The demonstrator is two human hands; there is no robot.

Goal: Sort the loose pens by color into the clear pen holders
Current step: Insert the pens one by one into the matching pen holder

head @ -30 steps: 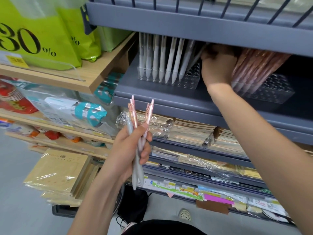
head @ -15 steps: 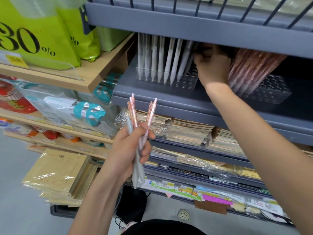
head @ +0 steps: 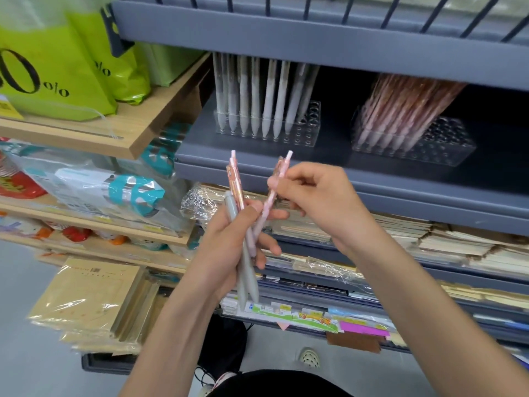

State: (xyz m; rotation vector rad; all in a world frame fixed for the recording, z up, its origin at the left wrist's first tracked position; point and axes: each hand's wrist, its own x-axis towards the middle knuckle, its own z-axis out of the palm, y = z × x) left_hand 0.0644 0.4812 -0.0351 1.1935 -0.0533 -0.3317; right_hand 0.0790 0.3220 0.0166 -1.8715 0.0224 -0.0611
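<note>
Several slim pens (head: 235, 184), pink, pale grey

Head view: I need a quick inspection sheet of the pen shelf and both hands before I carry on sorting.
Surface: grey shelf, with two clear holders standing apart on it.
Job's things: left holder has white pens upright, with free holes at its right end. Right holder has pink pens leaning, with free holes at its right.
Clutter: wrapped notebooks stacked on the shelves below.
Hands: left hand grips a bundle of pens, pink and grey. Right hand pinches one pink pen whose lower end is in the left hand.
Cables: a thin dark cord seems to lie on the floor; unclear.
Surroundings: green bags on a wooden shelf to the left.
</note>
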